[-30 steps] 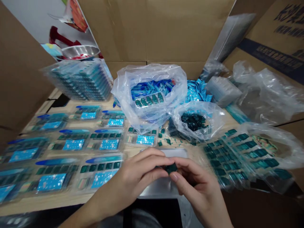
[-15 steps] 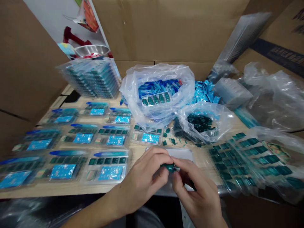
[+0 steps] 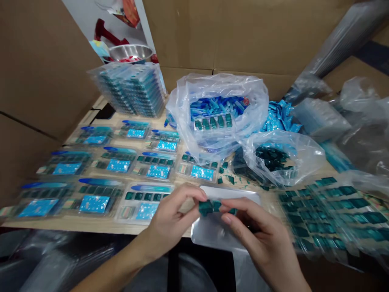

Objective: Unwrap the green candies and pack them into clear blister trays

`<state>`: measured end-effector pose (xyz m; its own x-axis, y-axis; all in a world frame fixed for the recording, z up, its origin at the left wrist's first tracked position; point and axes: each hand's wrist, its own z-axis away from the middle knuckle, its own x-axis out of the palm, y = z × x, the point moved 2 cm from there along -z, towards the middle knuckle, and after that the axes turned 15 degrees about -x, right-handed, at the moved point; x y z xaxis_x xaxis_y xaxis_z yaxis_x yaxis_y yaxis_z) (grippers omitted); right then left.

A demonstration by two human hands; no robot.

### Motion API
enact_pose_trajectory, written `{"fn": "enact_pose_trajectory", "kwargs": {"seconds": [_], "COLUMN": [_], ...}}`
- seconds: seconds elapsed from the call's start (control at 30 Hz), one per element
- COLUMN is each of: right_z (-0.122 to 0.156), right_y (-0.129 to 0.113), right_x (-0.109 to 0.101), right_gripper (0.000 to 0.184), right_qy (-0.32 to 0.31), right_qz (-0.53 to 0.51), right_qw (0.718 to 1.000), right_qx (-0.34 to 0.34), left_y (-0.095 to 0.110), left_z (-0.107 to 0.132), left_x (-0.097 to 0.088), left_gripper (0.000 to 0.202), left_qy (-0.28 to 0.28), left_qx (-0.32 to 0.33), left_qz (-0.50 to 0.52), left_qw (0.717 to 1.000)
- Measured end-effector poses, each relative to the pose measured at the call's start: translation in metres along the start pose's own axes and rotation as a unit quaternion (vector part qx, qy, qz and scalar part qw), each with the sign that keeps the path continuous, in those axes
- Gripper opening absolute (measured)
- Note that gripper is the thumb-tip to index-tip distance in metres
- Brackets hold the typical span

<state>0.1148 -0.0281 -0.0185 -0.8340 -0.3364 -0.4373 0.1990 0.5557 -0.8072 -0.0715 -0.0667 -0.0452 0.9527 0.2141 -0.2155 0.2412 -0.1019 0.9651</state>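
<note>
My left hand (image 3: 170, 215) and my right hand (image 3: 255, 231) meet over the front of the table, their fingertips pinching a small cluster of glossy teal press-on nails (image 3: 211, 207) between them. Under the hands lies a flat, clear plastic tray (image 3: 212, 233), which neither hand appears to press on. To the left of my left hand is a clear pack (image 3: 148, 202) holding teal nails and a blue sticker sheet. My fingers hide part of the cluster, so its exact shape cannot be seen.
Several similar packs lie in rows on the wooden table (image 3: 91, 223). Clear bags (image 3: 219, 117) of blue and teal pieces stand at the back, with loose teal pieces (image 3: 227, 178) in front. A heap of teal packs (image 3: 334, 215) lies at right. Cardboard walls (image 3: 45, 69) surround the table.
The view has shifted, so the table contents sit further right and higher. My hands have drawn slightly apart, and the teal cluster now shows more clearly between my fingertips.
</note>
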Motion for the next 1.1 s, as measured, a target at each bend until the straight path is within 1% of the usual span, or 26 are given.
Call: {"fn": "enact_pose_trajectory", "kwargs": {"seconds": [0.07, 0.13, 0.23, 0.3, 0.33, 0.4, 0.43, 0.5, 0.53, 0.6, 0.67, 0.77, 0.83, 0.9, 1.0, 1.07, 1.1], "right_z": [-0.007, -0.01, -0.008, -0.005, -0.004, -0.002, -0.002, -0.004, -0.004, -0.005, -0.005, -0.006, -0.008, -0.01, -0.011, -0.012, -0.012], "right_y": [-0.003, -0.004, -0.003, -0.001, 0.0, 0.002, 0.003, 0.006, 0.007, 0.009, 0.011, 0.011, 0.009, 0.006, 0.005, 0.006, 0.007], "right_x": [0.007, 0.012, 0.012, 0.011, 0.01, 0.007, 0.007, 0.006, 0.007, 0.01, 0.013, 0.018, 0.022, 0.028, 0.037, 0.039, 0.039], "right_gripper": [0.012, 0.013, 0.012, 0.012, 0.013, 0.015, 0.016, 0.019, 0.02, 0.022, 0.025, 0.028, 0.028, 0.03, 0.034, 0.035, 0.033], "right_qy": [-0.006, -0.013, -0.019, -0.033, -0.038, -0.041, -0.044, -0.062, -0.083, -0.128, -0.165, -0.193, -0.193, -0.181, -0.167, -0.165, -0.161], "right_qz": [-0.026, -0.03, -0.006, 0.012, 0.022, 0.052, 0.075, 0.135, 0.163, 0.204, 0.223, 0.247, 0.268, 0.294, 0.328, 0.325, 0.305], "right_qw": [1.0, 0.999, 1.0, 0.999, 0.999, 0.997, 0.995, 0.985, 0.977, 0.959, 0.946, 0.931, 0.923, 0.916, 0.908, 0.916, 0.927], "right_qx": [-0.006, -0.009, -0.002, -0.003, -0.005, -0.027, -0.046, -0.09, -0.112, -0.146, -0.167, -0.185, -0.197, -0.205, -0.2, -0.17, -0.146], "left_y": [0.002, 0.003, 0.005, 0.004, 0.003, -0.001, -0.004, -0.011, -0.015, -0.021, -0.026, -0.027, -0.026, -0.024, -0.02, -0.015, -0.012], "left_z": [0.0, 0.0, -0.002, -0.002, -0.001, -0.001, 0.0, 0.0, 0.0, 0.0, -0.001, 0.0, 0.001, 0.003, 0.005, 0.006, 0.006], "left_x": [0.005, 0.008, 0.007, 0.005, 0.004, 0.0, -0.003, -0.01, -0.015, -0.024, -0.03, -0.032, -0.03, -0.026, -0.024, -0.025, -0.025], "left_gripper": [0.016, 0.016, 0.015, 0.013, 0.012, 0.012, 0.017, 0.026, 0.027, 0.023, 0.02, 0.018, 0.016, 0.015, 0.015, 0.015, 0.014], "left_qy": [-0.02, -0.017, -0.009, -0.02, -0.029, -0.045, -0.049, -0.041, -0.029, -0.003, 0.016, 0.014, 0.0, -0.013, -0.026, -0.041, -0.05], "left_qx": [0.015, 0.025, 0.06, 0.086, 0.089, 0.071, 0.056, 0.029, 0.02, 0.009, 0.004, 0.008, 0.014, 0.02, 0.026, 0.035, 0.041], "left_qz": [0.015, 0.015, -0.019, -0.047, -0.059, -0.084, -0.093, -0.104, -0.107, -0.115, -0.128, -0.145, -0.153, -0.158, -0.166, -0.169, -0.17], "left_qw": [1.0, 0.999, 0.998, 0.995, 0.994, 0.993, 0.993, 0.993, 0.994, 0.993, 0.992, 0.989, 0.988, 0.987, 0.985, 0.984, 0.983]}}
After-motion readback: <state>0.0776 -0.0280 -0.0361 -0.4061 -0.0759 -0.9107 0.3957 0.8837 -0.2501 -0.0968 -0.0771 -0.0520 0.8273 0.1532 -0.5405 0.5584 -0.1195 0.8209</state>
